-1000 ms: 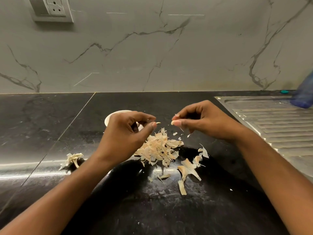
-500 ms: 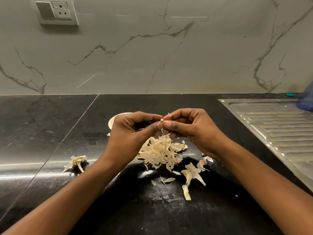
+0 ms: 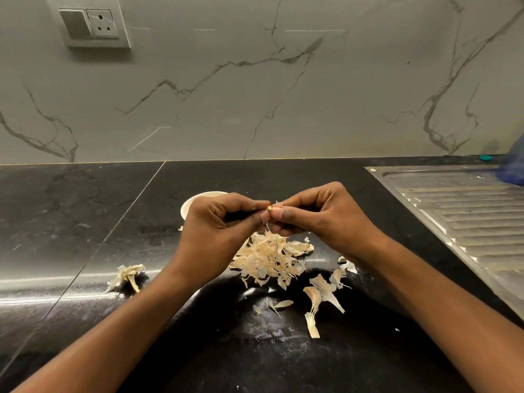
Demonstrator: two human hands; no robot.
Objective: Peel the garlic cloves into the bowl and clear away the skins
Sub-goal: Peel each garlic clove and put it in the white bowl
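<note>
One garlic clove (image 3: 270,207) is pinched between left hand (image 3: 218,224) and right hand (image 3: 321,219).

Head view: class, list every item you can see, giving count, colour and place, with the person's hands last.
small garlic clove: one, yellowish, pinched between left hand and right hand
papery garlic skin pile: one, pale beige, below the hands
loose skin pieces: several, beige, right of pile
dried garlic stalk remnant: one, cream, far left of pile
round white bowl: one, white, behind left hand
polished stone counter: one, black, foreground
ribbed steel drainboard: one, silver, right
switch-and-socket plate: one, white, upper left
blue object: one, right edge, cut off
left hand: one, pinching clove
right hand: one, pinching clove
</note>
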